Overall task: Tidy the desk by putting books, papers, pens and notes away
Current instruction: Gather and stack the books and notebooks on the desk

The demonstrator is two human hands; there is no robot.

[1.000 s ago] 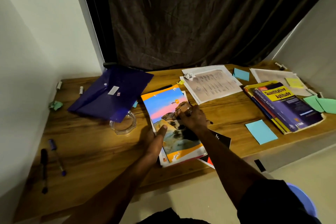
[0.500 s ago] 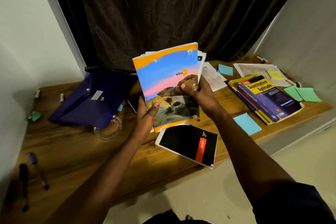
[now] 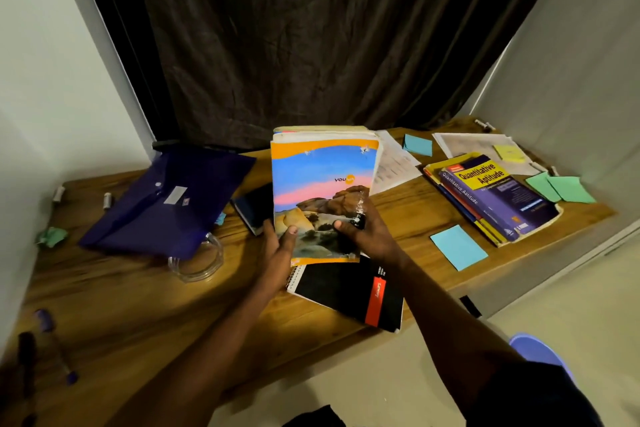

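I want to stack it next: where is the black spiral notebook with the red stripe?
In the head view, the black spiral notebook lies flat at the near edge of the desk, about centre, directly beneath the held colourful notebook stack.

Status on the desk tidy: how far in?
Early. Nothing looks put away yet. In hand: the left hand and right hand hold a stack of notebooks upright above the desk. Left to do: the black notebook, textbooks, loose papers, blue sticky note, green notes, pens and blue folder all lie out.
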